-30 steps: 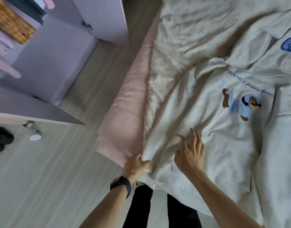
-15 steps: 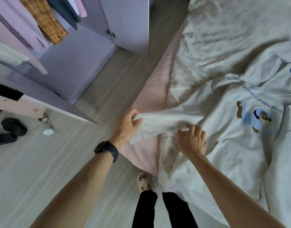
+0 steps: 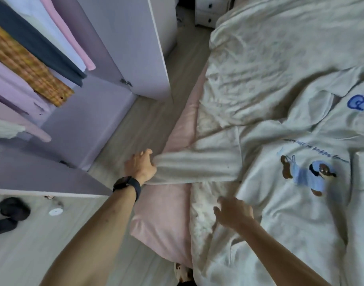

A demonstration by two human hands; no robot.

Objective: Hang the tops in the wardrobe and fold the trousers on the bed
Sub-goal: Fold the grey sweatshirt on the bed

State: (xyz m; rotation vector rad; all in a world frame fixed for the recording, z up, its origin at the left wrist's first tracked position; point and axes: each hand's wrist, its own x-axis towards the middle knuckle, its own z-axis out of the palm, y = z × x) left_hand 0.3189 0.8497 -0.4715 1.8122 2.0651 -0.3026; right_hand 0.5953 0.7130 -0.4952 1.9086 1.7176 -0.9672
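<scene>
Head view: sweatshirt (image 3: 280, 219) lay print-up on the bed (image 3: 280, 48), its sleeve (image 3: 197, 168) pulled out sideways.
Left grip (image 3: 139, 168): pinched round the cuff.
Right grip (image 3: 234, 215): blurred, hold unclear.
Risk: a one-sided pull might drag the sweatshirt floorward.

Dark cloth (image 3: 12, 211) near white disc (image 3: 56, 212) on floor (image 3: 22, 254); drawers (image 3: 207, 9) behind

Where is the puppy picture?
In the head view, the puppy picture is on the right, printed on the chest of the cream sweatshirt spread on the bed, just under a line of blue writing.
</scene>
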